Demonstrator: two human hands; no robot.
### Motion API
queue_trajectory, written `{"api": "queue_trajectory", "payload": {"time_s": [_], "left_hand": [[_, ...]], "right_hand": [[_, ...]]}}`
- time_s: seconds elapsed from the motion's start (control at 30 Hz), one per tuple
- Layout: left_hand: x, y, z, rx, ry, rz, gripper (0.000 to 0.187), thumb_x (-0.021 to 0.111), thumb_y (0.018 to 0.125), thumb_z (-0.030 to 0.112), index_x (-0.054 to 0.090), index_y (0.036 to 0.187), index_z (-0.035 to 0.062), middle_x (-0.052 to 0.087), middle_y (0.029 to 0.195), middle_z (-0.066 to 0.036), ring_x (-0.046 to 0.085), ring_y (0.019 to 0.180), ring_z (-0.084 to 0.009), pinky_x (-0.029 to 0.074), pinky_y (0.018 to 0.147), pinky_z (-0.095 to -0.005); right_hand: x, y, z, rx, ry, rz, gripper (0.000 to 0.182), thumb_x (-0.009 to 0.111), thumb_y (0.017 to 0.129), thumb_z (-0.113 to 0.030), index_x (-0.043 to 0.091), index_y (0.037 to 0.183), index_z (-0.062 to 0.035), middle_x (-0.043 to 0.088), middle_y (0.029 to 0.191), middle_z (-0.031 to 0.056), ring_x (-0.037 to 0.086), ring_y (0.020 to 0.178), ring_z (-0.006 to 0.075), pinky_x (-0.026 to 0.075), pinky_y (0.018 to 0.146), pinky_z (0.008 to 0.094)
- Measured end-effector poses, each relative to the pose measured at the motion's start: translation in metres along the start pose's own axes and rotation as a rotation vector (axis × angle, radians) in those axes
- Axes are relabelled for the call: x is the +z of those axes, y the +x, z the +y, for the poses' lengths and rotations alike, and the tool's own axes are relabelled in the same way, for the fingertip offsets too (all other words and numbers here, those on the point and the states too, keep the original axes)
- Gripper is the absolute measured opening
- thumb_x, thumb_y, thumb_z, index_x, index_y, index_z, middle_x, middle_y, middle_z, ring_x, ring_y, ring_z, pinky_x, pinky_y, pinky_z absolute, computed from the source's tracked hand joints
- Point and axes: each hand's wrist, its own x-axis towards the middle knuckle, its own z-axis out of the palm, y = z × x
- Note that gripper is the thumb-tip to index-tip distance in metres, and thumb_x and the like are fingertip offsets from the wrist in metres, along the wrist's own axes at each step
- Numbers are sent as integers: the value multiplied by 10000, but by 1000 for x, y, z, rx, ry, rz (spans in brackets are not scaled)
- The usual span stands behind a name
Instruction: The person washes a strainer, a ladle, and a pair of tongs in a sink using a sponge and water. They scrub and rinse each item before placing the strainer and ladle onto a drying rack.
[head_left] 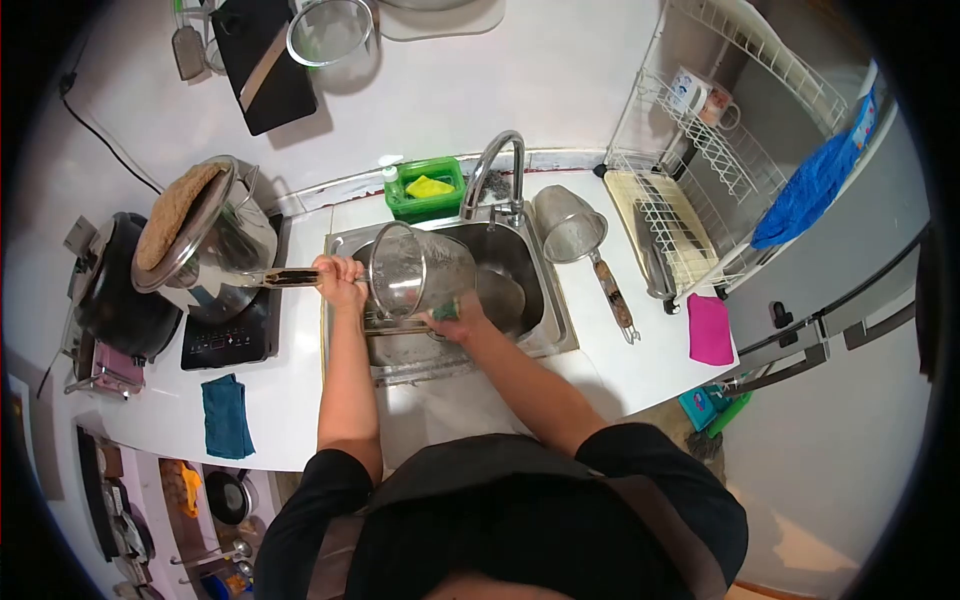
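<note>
Over the steel sink point(560, 322), a deep mesh strainer point(430, 272) lies on its side in the air, its round rim facing left. My left hand point(343, 281) is wrapped round its handle point(290, 278) close to the rim. At the underside of the mesh, my right hand point(458, 318) presses a green scrubber point(446, 311) against it. Behind them the curved faucet point(517, 165) rises at the back of the sink. A second strainer point(570, 224) with a worn handle rests on the counter to the right.
A green tub point(424, 189) with a yellow sponge stands behind the sink. Left are a large lidded pot point(240, 235), a black cooker point(120, 285), an induction hob point(228, 335) and a teal cloth point(228, 416). Right are a wire rack point(690, 150) and a pink cloth point(710, 330).
</note>
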Motion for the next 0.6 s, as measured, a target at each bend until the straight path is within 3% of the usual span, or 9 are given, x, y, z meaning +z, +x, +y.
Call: {"api": "queue_trajectory", "payload": {"time_s": [0.07, 0.2, 0.27, 0.37, 0.4, 0.47, 0.5, 0.57, 0.6], "left_hand": [[-7, 11, 11, 18, 120, -175, 413, 604, 752, 393, 312, 621, 133, 264, 472, 25, 249, 394, -88, 251, 394, -239], [3, 11, 25, -84, 93, -433, 448, 633, 737, 364, 292, 570, 127, 255, 465, 25, 257, 394, -93, 244, 400, -245], [6, 12, 26, -100, 91, -433, 443, 647, 728, 340, 296, 563, 127, 259, 465, 25, 258, 395, -95, 240, 399, -244], [13, 14, 20, -152, 151, -452, 438, 703, 675, 276, 317, 542, 118, 285, 464, 22, 270, 408, -105, 226, 396, -242], [18, 10, 15, -154, 145, -448, 438, 703, 675, 276, 317, 542, 118, 285, 464, 22, 270, 408, -105, 226, 396, -242], [27, 0, 11, -322, 77, -597, 451, 724, 645, 296, 329, 531, 111, 304, 466, 16, 277, 417, -110, 229, 396, -250], [25, -2, 8, -308, 145, -610, 474, 737, 624, 323, 328, 521, 106, 322, 469, 8, 284, 417, -113, 226, 398, -255], [19, -8, -1, -305, 174, -642, 480, 738, 622, 327, 327, 516, 104, 325, 469, 6, 290, 417, -115, 227, 397, -255], [17, -12, -2, -299, 209, -660, 485, 740, 620, 330, 326, 512, 102, 329, 469, 5, 296, 417, -116, 227, 396, -255]], "right_hand": [[-4, 19, -11, 1144, 1529, 477, 335, 476, 813, -277, 514, 1059, -53, 499, 1082, 62, 482, 999, 177, 377, 875, 334], [-27, 36, 7, 1048, 1138, 353, 313, 454, 827, -291, 543, 1046, -85, 550, 1014, 57, 509, 962, 201, 337, 895, 312], [-24, 38, 28, 645, 798, 173, 286, 479, 823, -286, 584, 991, -79, 583, 944, 49, 533, 912, 188, 375, 845, 280], [-24, 47, -32, 308, 571, 88, 242, 498, 812, -231, 617, 923, -52, 606, 872, 45, 555, 840, 161, 412, 763, 249], [-18, 52, -32, 313, 564, 88, 242, 498, 812, -231, 617, 923, -52, 606, 872, 45, 555, 840, 161, 412, 763, 249], [-6, 58, -31, -120, 71, -100, 263, 540, 789, -233, 627, 857, 6, 609, 807, 42, 545, 732, 127, 427, 674, 250], [-7, 55, -25, -119, 70, -85, 263, 540, 789, -233, 627, 857, 6, 609, 807, 42, 545, 732, 127, 427, 674, 250], [-14, 53, -2, 261, 255, -264, 266, 556, 770, -234, 628, 824, 16, 602, 782, 55, 533, 707, 106, 423, 648, 254], [-20, 50, 7, 254, 246, -261, 266, 556, 770, -234, 628, 824, 16, 602, 782, 55, 533, 707, 106, 423, 648, 254]]}}
